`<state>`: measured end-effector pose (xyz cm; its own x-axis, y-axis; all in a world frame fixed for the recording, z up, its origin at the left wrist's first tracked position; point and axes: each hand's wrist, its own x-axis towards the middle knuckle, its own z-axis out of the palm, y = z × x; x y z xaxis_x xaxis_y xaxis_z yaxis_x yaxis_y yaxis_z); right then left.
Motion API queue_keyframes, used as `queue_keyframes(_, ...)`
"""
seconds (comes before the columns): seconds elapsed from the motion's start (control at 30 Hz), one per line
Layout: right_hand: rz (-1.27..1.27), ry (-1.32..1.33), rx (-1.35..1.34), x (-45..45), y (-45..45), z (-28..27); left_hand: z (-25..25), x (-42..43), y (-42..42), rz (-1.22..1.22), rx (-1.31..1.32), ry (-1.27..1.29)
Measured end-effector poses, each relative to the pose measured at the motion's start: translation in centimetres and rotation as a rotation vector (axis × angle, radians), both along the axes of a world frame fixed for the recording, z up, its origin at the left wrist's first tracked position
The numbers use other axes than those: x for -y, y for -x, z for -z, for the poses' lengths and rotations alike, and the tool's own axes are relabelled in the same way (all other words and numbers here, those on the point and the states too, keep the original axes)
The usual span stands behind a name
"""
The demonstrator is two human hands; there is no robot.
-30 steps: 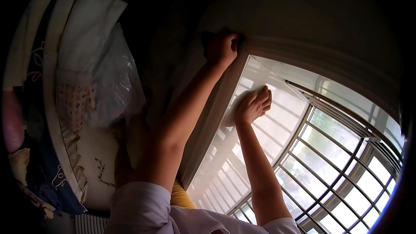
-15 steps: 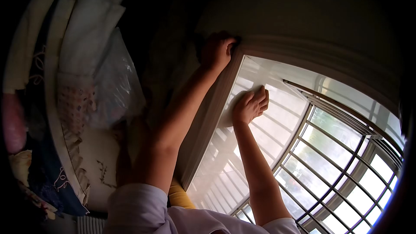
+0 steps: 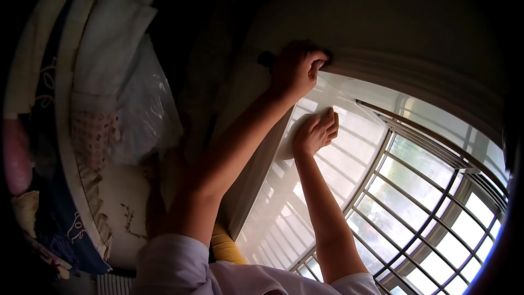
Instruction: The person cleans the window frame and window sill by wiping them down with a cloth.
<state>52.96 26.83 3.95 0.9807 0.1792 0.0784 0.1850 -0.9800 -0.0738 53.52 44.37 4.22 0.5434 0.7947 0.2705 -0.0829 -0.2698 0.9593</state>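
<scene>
Though dim, dark item (image 3: 266, 59), long axis crosswise, in left hand (image 3: 296, 70), grip curled closed.

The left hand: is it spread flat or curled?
Curled: the left hand has bent fingers, and part of a dark thing shows beside it.

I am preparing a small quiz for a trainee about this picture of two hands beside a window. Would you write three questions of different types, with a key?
1. True or false: the left hand is higher in the picture than the right hand.
2. Where does the transparent plastic bag appear in the picture?
a) to the right of both hands
b) to the left of both hands
c) between the hands
3. Complete: "Many ____ cross the bright window."

Key: 1. true; 2. b; 3. bars.
</scene>
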Motion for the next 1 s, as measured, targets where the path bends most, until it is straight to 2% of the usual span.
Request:
queue_keyframes(0.07, 0.009, -0.031, -0.016, -0.5, 0.0, -0.4, 0.6, 0.4, -0.1, -0.034, -0.035, 0.038)
queue_keyframes(0.17, 0.008, -0.029, -0.011, -0.6, 0.0, -0.4, 5.8, 0.9, -0.9, -0.102, -0.236, 0.005)
queue_keyframes(0.27, 0.0, -0.02, 0.016, -0.2, -0.1, 0.2, 4.2, 0.4, -0.1, -0.052, -0.261, -0.071)
queue_keyframes(0.4, -0.006, -0.039, -0.015, -0.2, 0.1, -0.3, 2.3, 1.0, -0.1, -0.081, -0.132, -0.029)
queue_keyframes(0.53, 0.005, -0.025, -0.001, -0.1, 0.1, -0.2, 4.4, -0.8, -0.6, -0.046, -0.22, -0.048)
queue_keyframes(0.57, 0.008, -0.025, 0.004, -0.4, -0.1, 0.0, 4.5, -0.7, -0.8, -0.006, -0.352, -0.15)
queue_keyframes(0.6, 0.01, -0.03, 0.004, -0.4, 0.0, 0.1, 3.7, -0.6, -0.5, -0.004, -0.352, -0.154)
queue_keyframes(0.67, -0.016, -0.027, 0.008, -0.2, -0.1, 0.1, 1.8, -0.3, -0.4, -0.004, -0.096, -0.033)
queue_keyframes(0.73, -0.009, -0.033, -0.006, -0.5, -0.1, -0.2, 2.0, 0.4, -0.7, -0.033, -0.043, -0.023)
queue_keyframes(0.8, -0.002, -0.047, -0.02, -0.3, 0.0, -0.2, 4.1, 1.0, -1.2, -0.037, 0.001, 0.174)
queue_keyframes(0.83, -0.012, -0.033, 0.002, -0.3, -0.1, 0.0, 5.5, 0.7, -1.1, -0.052, -0.089, 0.106)
queue_keyframes(0.87, -0.019, -0.015, 0.022, -0.1, -0.1, 0.1, 6.8, 0.8, -1.0, -0.034, -0.121, 0.165)
queue_keyframes(0.93, -0.018, -0.01, 0.033, 0.0, -0.1, 0.3, 5.8, 0.7, -0.1, -0.038, -0.206, 0.083)
queue_keyframes(1.0, -0.012, 0.001, 0.041, -0.1, -0.2, 0.4, 3.9, 1.3, 0.6, -0.013, -0.006, 0.055)
